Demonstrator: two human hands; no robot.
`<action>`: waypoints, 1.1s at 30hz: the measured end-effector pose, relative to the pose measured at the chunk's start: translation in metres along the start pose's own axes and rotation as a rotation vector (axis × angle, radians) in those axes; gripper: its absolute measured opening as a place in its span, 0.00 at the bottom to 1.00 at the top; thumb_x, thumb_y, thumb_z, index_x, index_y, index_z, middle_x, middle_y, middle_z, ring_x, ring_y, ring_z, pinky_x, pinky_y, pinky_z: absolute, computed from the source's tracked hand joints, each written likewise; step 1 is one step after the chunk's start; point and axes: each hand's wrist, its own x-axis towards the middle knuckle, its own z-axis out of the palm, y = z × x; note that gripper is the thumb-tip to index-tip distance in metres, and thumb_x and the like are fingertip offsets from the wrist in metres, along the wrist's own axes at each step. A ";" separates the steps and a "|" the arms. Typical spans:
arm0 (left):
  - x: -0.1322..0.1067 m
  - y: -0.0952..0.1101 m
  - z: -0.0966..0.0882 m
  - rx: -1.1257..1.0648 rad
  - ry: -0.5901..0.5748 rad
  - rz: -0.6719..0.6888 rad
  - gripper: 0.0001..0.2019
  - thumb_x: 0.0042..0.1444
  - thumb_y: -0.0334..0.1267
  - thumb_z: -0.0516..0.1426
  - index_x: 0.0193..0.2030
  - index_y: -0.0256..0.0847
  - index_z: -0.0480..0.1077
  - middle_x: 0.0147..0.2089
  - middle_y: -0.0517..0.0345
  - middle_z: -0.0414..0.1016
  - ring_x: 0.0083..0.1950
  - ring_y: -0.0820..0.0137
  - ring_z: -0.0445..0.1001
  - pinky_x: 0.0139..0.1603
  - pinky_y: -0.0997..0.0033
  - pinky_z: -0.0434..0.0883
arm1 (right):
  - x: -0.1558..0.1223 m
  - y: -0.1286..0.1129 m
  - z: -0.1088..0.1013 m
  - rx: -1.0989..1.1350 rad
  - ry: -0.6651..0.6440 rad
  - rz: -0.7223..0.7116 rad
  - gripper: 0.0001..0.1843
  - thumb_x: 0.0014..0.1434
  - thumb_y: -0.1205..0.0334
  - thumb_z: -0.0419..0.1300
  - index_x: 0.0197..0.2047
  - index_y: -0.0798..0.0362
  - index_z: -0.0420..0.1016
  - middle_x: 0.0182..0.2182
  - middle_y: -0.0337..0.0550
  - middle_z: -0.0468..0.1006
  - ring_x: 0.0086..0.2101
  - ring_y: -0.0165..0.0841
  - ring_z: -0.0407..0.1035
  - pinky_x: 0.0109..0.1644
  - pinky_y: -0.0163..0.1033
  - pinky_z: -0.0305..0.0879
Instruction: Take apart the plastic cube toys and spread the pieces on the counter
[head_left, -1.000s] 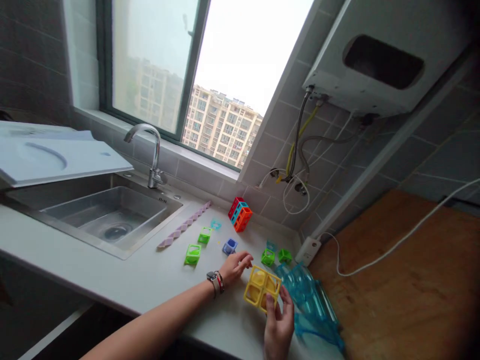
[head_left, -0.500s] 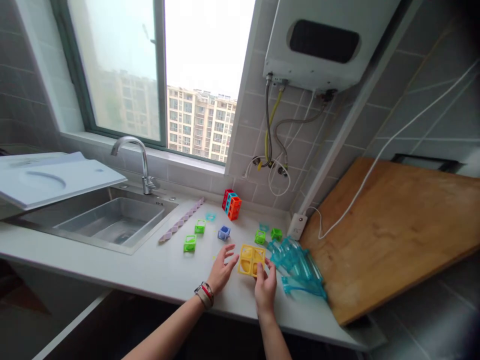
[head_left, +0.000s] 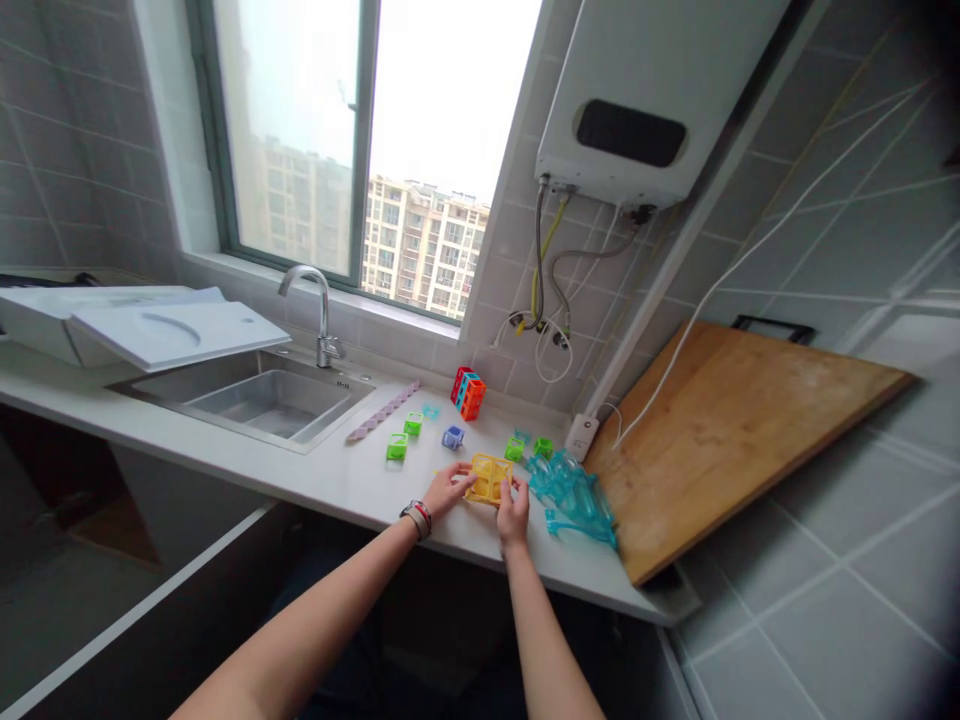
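Between my hands is a yellow plastic block point(head_left: 491, 478) with a face of square openings, held just over the counter near its front edge. My left hand point(head_left: 448, 490) grips its left side, thumb toward the face. On the right side, my right hand point(head_left: 514, 510) is closed on the block, the thumb in front and the fingers mostly hidden behind. Just beyond it sits a small blue-violet cube frame point(head_left: 453, 437). Green cube frames lie to the left point(head_left: 397, 446) and to the right point(head_left: 514, 449). A red, blue and orange block stack point(head_left: 469, 393) stands farther back.
Translucent teal plastic pieces point(head_left: 574, 495) are heaped to the right, beside a leaning wooden board point(head_left: 735, 430). A pale purple zigzag strip point(head_left: 384, 411) lies near the steel sink point(head_left: 300, 440). White foam packaging point(head_left: 180, 335) overhangs the sink. A white power strip point(head_left: 582, 437) stands by the wall.
My left hand has come in from beside the yellow block and now grips its left side. The right hand keeps its hold. The camera view has shifted.
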 end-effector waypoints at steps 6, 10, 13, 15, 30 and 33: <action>-0.003 -0.002 -0.003 -0.016 -0.014 0.031 0.25 0.46 0.51 0.68 0.46 0.36 0.74 0.43 0.51 0.79 0.36 0.68 0.78 0.38 0.68 0.75 | -0.002 -0.002 0.002 0.025 -0.028 0.002 0.27 0.56 0.40 0.57 0.49 0.52 0.70 0.44 0.49 0.80 0.44 0.42 0.76 0.45 0.43 0.72; -0.001 -0.005 -0.006 -0.070 -0.051 0.032 0.24 0.47 0.51 0.68 0.45 0.36 0.75 0.41 0.51 0.80 0.38 0.66 0.79 0.41 0.67 0.75 | -0.004 -0.001 0.002 0.029 -0.070 0.012 0.29 0.58 0.40 0.55 0.53 0.53 0.70 0.41 0.48 0.82 0.40 0.42 0.78 0.39 0.43 0.73; 0.001 -0.008 -0.007 -0.103 -0.076 0.032 0.24 0.49 0.51 0.67 0.46 0.36 0.74 0.42 0.50 0.81 0.40 0.66 0.79 0.42 0.67 0.74 | -0.004 -0.001 0.001 0.007 -0.069 -0.006 0.27 0.59 0.41 0.55 0.51 0.51 0.73 0.41 0.48 0.83 0.41 0.43 0.78 0.42 0.43 0.73; 0.002 -0.009 -0.008 -0.113 -0.085 0.029 0.24 0.49 0.51 0.67 0.46 0.36 0.73 0.42 0.51 0.81 0.40 0.66 0.79 0.43 0.67 0.74 | -0.003 -0.001 0.001 -0.007 -0.062 -0.017 0.26 0.59 0.41 0.55 0.51 0.51 0.74 0.41 0.47 0.83 0.42 0.43 0.78 0.44 0.44 0.72; 0.001 -0.003 -0.009 -0.063 -0.142 0.018 0.25 0.55 0.52 0.60 0.54 0.37 0.72 0.50 0.47 0.81 0.49 0.60 0.79 0.49 0.61 0.75 | -0.004 0.005 0.005 0.007 -0.013 0.011 0.26 0.60 0.39 0.55 0.49 0.51 0.76 0.44 0.48 0.83 0.43 0.42 0.77 0.48 0.45 0.72; 0.001 -0.003 -0.009 -0.053 -0.150 0.009 0.26 0.56 0.52 0.59 0.57 0.37 0.72 0.54 0.46 0.80 0.53 0.59 0.78 0.54 0.60 0.74 | -0.002 0.007 0.004 0.015 -0.019 0.006 0.27 0.61 0.39 0.53 0.51 0.52 0.75 0.45 0.50 0.82 0.44 0.43 0.76 0.50 0.46 0.71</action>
